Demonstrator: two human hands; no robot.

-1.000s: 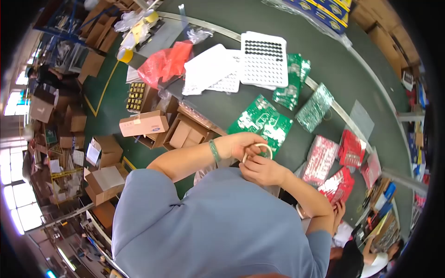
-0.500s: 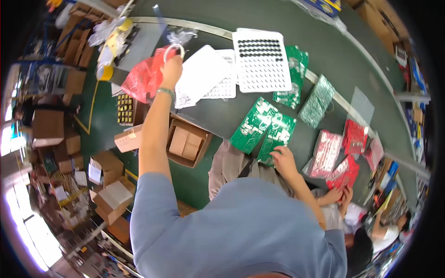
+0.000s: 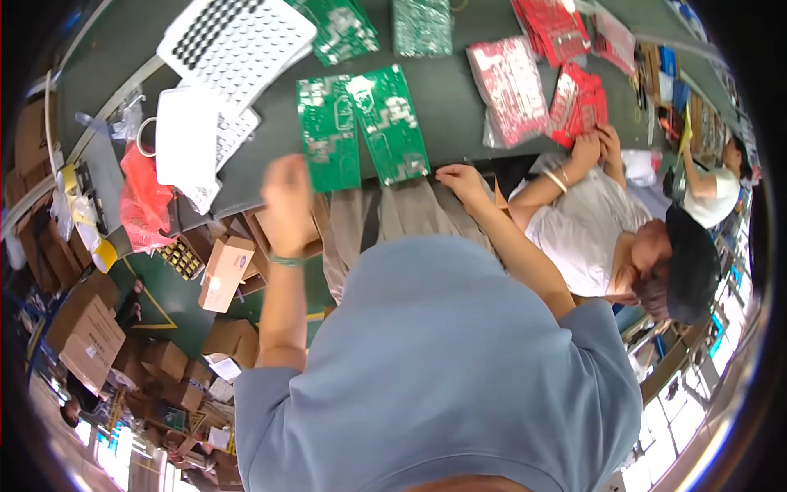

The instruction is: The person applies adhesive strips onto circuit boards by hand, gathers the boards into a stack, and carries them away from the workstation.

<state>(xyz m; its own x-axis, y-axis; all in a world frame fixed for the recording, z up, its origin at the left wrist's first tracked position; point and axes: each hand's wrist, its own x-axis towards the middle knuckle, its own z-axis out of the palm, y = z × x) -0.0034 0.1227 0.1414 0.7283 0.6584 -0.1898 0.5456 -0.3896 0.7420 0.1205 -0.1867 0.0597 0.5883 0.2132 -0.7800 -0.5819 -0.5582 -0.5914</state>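
My left hand [image 3: 287, 193], smeared by motion, is at the table's front edge beside the left green circuit board [image 3: 329, 135]; its fingers cannot be made out. To the right, my right hand [image 3: 463, 182] is loosely bent with nothing visible in it, just off the lower right corner of the second green board [image 3: 389, 127]. The two boards lie side by side, touching near their tops. A pale ring [image 3: 146, 137] rests by the red plastic bag [image 3: 143, 201] and the white sheet [image 3: 187, 139], away from both hands.
White trays [image 3: 246, 49], one with black parts, stand at the upper left. More green boards [image 3: 336, 29] and wrapped pink and red packs [image 3: 508, 90] lie farther back. A co-worker [image 3: 582, 213] sits at the right, hands on a red pack. Cardboard boxes [image 3: 225, 275] are at the lower left.
The view has swung round. My left hand has let go of the ring by the red bag and come back to the boards. My right hand has moved off the right board, which now lies more upright.
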